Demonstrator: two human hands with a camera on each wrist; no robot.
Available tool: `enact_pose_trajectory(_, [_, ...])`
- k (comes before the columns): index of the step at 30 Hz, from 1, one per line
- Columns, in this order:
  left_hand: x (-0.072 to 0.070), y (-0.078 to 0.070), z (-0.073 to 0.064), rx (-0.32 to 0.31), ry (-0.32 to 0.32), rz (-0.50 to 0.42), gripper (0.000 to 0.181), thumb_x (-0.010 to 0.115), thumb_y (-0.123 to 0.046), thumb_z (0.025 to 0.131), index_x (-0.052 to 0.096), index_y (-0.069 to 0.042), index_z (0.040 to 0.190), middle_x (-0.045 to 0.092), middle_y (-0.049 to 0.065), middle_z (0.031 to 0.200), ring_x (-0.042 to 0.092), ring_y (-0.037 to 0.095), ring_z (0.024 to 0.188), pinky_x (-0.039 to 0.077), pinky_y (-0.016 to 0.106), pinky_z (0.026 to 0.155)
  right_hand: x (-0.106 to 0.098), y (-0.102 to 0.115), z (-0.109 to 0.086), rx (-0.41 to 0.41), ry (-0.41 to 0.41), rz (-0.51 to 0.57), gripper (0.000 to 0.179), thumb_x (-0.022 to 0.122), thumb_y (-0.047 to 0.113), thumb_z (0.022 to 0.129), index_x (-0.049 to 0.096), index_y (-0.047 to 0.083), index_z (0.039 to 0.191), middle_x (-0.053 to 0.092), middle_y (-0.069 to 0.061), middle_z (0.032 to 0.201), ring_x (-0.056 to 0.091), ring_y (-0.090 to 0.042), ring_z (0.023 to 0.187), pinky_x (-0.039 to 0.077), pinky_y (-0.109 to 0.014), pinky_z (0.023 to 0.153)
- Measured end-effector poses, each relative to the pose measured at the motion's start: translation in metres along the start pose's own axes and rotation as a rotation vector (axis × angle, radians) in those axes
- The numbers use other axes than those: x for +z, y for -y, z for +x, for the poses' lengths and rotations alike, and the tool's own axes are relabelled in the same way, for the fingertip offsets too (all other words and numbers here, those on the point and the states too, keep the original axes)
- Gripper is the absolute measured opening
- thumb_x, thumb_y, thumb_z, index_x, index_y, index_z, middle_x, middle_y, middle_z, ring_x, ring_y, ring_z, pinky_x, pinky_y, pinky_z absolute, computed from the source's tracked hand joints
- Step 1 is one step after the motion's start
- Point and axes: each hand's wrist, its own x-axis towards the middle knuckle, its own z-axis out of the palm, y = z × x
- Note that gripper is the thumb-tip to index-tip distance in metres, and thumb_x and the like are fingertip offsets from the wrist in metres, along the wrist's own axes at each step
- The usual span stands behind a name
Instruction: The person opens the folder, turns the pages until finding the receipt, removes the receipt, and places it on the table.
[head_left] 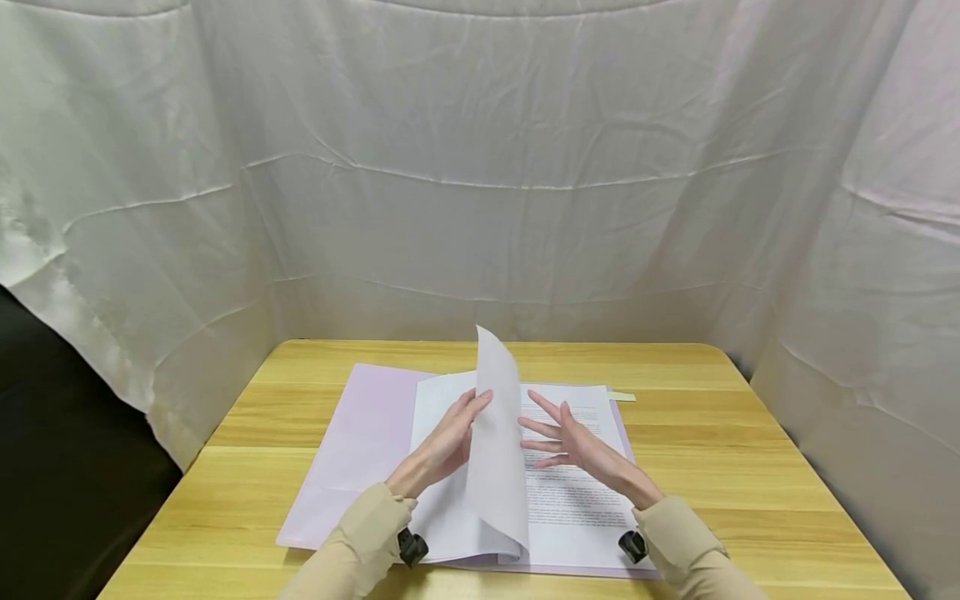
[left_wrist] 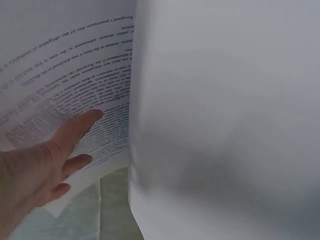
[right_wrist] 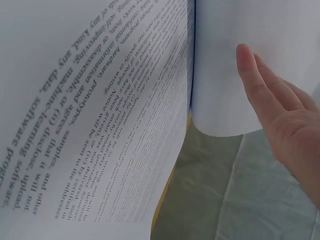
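An open document of printed sheets in a pale purple folder [head_left: 378,425] lies in front of me. One white page [head_left: 497,450] stands upright and curved near the middle, blank on the side seen from above. At its left edge is my left hand [head_left: 447,437], thumb and fingertips reaching to the paper; in the left wrist view the fingers [left_wrist: 75,132] extend before printed text without a visible pinch. To the right of the standing page, my right hand [head_left: 573,442] hovers with spread, straight fingers over a printed page [head_left: 577,500]. It holds nothing.
The folder rests near the front edge of a wooden table [head_left: 720,467]. A pale yellow tab [head_left: 621,397] sticks out at the folder's upper right. Grey-white curtains [head_left: 480,208] hang behind and on both sides; dark material [head_left: 60,467] shows at far left.
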Motion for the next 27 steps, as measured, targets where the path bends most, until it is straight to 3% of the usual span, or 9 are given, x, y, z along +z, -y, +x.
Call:
enact_pose_trajectory(3, [-0.003, 0.001, 0.001, -0.005, -0.064, -0.008, 0.086, 0.057, -0.036, 0.100, 0.004, -0.007, 0.161, 0.042, 0.024, 0.152, 0.063, 0.016, 0.113, 0.059, 0.031, 0.091, 0.000, -0.001, 0.000, 0.011, -0.009, -0.016, 0.067, 0.000, 0.061, 0.103, -0.001, 0.031, 0.163, 0.020, -0.022, 0.166, 0.037, -0.050, 0.145, 0.044, -0.061, 0.111])
enact_pose_trajectory(9, [-0.016, 0.004, 0.004, 0.039, -0.202, 0.082, 0.073, 0.060, -0.013, 0.095, 0.020, -0.002, 0.156, 0.055, 0.027, 0.138, 0.069, 0.017, 0.095, 0.061, 0.032, 0.079, -0.006, -0.006, -0.002, 0.009, -0.031, -0.026, 0.069, 0.001, 0.056, 0.106, 0.002, 0.019, 0.164, 0.026, -0.026, 0.163, 0.039, -0.052, 0.142, 0.047, -0.061, 0.108])
enact_pose_trajectory(13, [-0.031, 0.008, 0.005, 0.016, -0.291, 0.195, 0.073, 0.066, -0.007, 0.091, 0.027, -0.001, 0.152, 0.055, 0.031, 0.137, 0.069, 0.026, 0.100, 0.060, 0.036, 0.080, -0.015, -0.011, -0.002, 0.007, -0.067, -0.023, 0.064, 0.006, 0.045, 0.110, 0.012, 0.010, 0.163, 0.033, -0.030, 0.159, 0.042, -0.053, 0.139, 0.049, -0.059, 0.106])
enact_pose_trajectory(16, [-0.043, 0.012, 0.005, -0.038, -0.336, 0.282, 0.077, 0.073, -0.012, 0.089, 0.029, -0.003, 0.152, 0.054, 0.031, 0.138, 0.068, 0.031, 0.106, 0.059, 0.037, 0.083, -0.027, -0.016, -0.004, 0.021, -0.114, -0.040, 0.060, 0.015, 0.040, 0.112, 0.020, 0.005, 0.160, 0.036, -0.033, 0.156, 0.046, -0.053, 0.137, 0.051, -0.057, 0.105])
enact_pose_trajectory(19, [-0.057, 0.015, 0.004, -0.083, -0.347, 0.384, 0.083, 0.078, -0.018, 0.086, 0.029, -0.003, 0.152, 0.053, 0.032, 0.141, 0.067, 0.034, 0.109, 0.058, 0.039, 0.083, -0.042, -0.019, -0.005, 0.055, -0.179, -0.074, 0.058, 0.026, 0.038, 0.112, 0.025, 0.002, 0.158, 0.038, -0.035, 0.154, 0.049, -0.052, 0.134, 0.051, -0.057, 0.105])
enact_pose_trajectory(23, [-0.073, 0.016, 0.001, -0.103, -0.347, 0.584, 0.092, 0.082, -0.020, 0.082, 0.027, 0.001, 0.152, 0.055, 0.034, 0.136, 0.066, 0.037, 0.109, 0.058, 0.045, 0.085, -0.064, -0.028, -0.003, 0.086, -0.281, -0.158, 0.057, 0.041, 0.030, 0.110, 0.030, -0.006, 0.153, 0.044, -0.037, 0.148, 0.054, -0.052, 0.129, 0.052, -0.057, 0.103])
enact_pose_trajectory(27, [-0.083, 0.016, -0.002, -0.108, -0.349, 0.788, 0.096, 0.084, -0.020, 0.080, 0.025, 0.007, 0.151, 0.055, 0.036, 0.133, 0.059, 0.047, 0.119, 0.053, 0.055, 0.099, -0.080, -0.038, 0.002, 0.110, -0.396, -0.303, 0.055, 0.053, 0.023, 0.105, 0.039, -0.008, 0.148, 0.052, -0.035, 0.141, 0.060, -0.047, 0.122, 0.057, -0.051, 0.096])
